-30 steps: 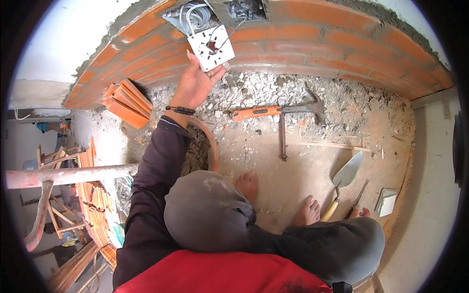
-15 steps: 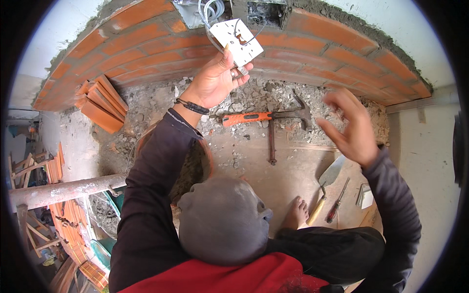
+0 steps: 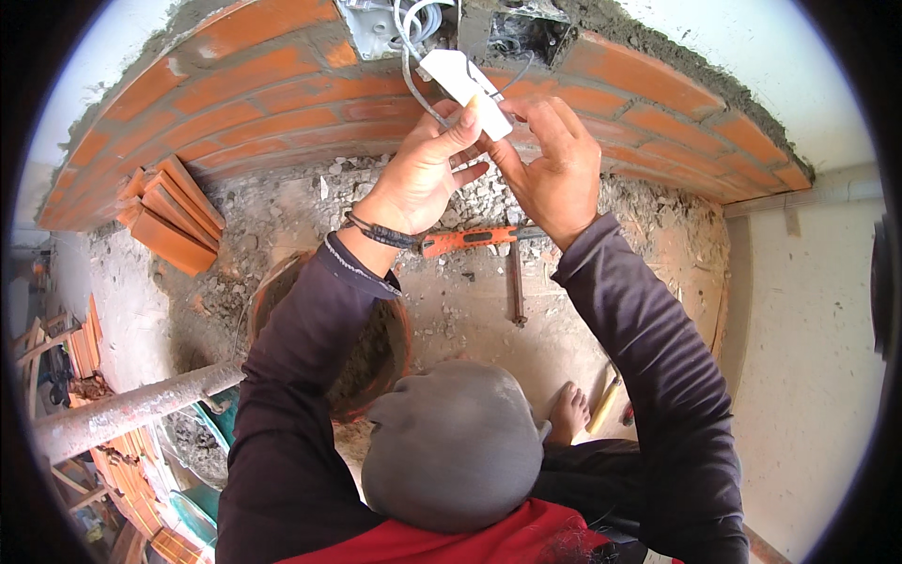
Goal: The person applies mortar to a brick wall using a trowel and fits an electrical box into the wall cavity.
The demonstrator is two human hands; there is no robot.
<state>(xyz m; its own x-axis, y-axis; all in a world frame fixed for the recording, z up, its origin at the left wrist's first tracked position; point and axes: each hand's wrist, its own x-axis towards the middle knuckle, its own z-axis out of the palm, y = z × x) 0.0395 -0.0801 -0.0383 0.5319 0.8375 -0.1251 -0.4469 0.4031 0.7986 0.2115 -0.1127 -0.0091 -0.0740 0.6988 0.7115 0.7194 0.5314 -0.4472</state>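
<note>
A white slotted socket plate [image 3: 453, 77] is held up in front of the brick wall, tilted so that it shows narrow. My left hand [image 3: 413, 183] grips its lower part, thumb across the front. The fingers of my right hand [image 3: 561, 174] are closed on its lower right edge, thumb and forefinger together. Grey cable [image 3: 406, 61] loops down beside the plate from a metal wall box [image 3: 368, 30]. A thin dark wire [image 3: 519, 77] runs by the plate near a second, rough wall opening [image 3: 528, 38]. What lies behind the plate is hidden.
Below lies an orange-handled hammer [image 3: 467, 242], its head hidden by my right arm, across a rusty metal bar [image 3: 518, 291]. Stacked bricks [image 3: 174, 230] lean left. A round mortar tub [image 3: 406, 324] sits under my left arm; a pipe [image 3: 141, 409] crosses left. A yellow handle [image 3: 605, 404] lies by my foot.
My right hand has come in from the right and taken hold of the plate's edge. The plate has turned from facing up to a steep tilt. My left hand keeps its grip.
</note>
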